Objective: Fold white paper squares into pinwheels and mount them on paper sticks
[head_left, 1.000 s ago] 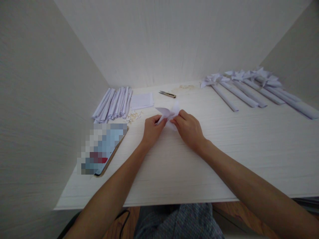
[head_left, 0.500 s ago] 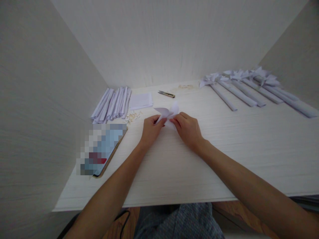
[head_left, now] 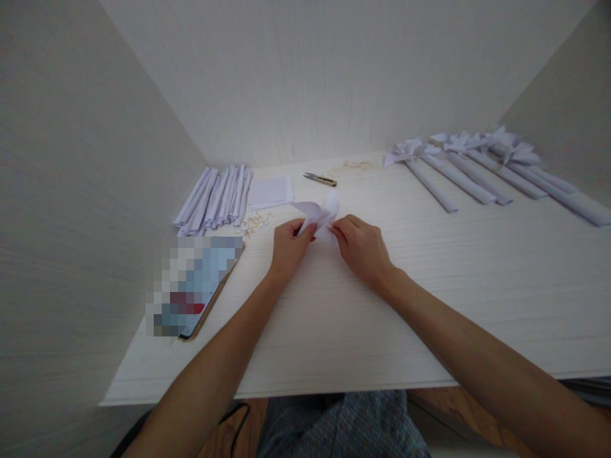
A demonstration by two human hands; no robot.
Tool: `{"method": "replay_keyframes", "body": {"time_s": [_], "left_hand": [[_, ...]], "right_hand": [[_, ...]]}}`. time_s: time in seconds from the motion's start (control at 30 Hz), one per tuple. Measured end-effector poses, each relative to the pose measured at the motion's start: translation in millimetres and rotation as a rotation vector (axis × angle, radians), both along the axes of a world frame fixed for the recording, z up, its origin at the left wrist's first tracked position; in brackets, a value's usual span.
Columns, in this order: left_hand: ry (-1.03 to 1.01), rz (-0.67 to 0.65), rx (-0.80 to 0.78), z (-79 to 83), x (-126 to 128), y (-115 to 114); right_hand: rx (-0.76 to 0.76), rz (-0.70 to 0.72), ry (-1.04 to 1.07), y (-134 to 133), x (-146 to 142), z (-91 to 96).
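Observation:
A white paper pinwheel (head_left: 310,208) with curled blades is between my hands near the middle of the table. My left hand (head_left: 289,247) is closed round its lower left side, thumb on top. At its right side, my right hand (head_left: 358,245) pinches a paper edge between thumb and forefinger; the very tips are too small to make out. Behind the hands lies a pair of thread snips (head_left: 321,179). Square white paper sheets (head_left: 271,193) lie stacked to the left of it, and small pale pieces (head_left: 254,222) are scattered in front of the stack.
Rolled paper sticks (head_left: 214,197) are heaped at the back left. A phone (head_left: 205,286), its screen blurred, stands leaning near the left wall. Several finished pinwheels on paper sticks (head_left: 432,184) lie at the back right. More pale bits (head_left: 356,165) sit by the back wall.
My right fingers have shifted slightly, from close to the pinwheel's centre to its right edge. The left hand keeps its hold, and the blades have tipped a little to the left.

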State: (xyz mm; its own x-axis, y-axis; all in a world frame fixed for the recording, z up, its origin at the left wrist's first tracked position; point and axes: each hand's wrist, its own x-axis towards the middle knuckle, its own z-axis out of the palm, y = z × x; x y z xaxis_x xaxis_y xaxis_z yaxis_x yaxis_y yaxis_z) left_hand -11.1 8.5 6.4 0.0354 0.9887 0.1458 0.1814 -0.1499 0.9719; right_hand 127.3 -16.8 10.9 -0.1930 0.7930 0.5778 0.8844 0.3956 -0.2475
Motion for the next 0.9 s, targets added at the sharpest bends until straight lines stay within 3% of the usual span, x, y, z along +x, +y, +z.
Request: {"method": "replay_keyframes", "body": {"time_s": [0.23,0.47,0.77,0.9], "left_hand": [[0.04,-0.006,0.028,2.8,1.2,-2.2],[0.057,-0.004,0.029,0.5,0.0,0.1],[0.031,-0.006,0.022,0.7,0.1,-1.1],[0.04,-0.01,0.023,2.1,0.7,-1.8]], "right_hand": [[-0.02,-0.069,-0.051,-2.5,-2.0,0.9],[-0.049,-0.043,-0.088,-4.2,-3.0,4.7],[-0.133,-0.11,-0.099,-6.2,-5.8,5.8],[-0.104,-0.09,-0.099,-7.4,-7.1,8.5]]}}
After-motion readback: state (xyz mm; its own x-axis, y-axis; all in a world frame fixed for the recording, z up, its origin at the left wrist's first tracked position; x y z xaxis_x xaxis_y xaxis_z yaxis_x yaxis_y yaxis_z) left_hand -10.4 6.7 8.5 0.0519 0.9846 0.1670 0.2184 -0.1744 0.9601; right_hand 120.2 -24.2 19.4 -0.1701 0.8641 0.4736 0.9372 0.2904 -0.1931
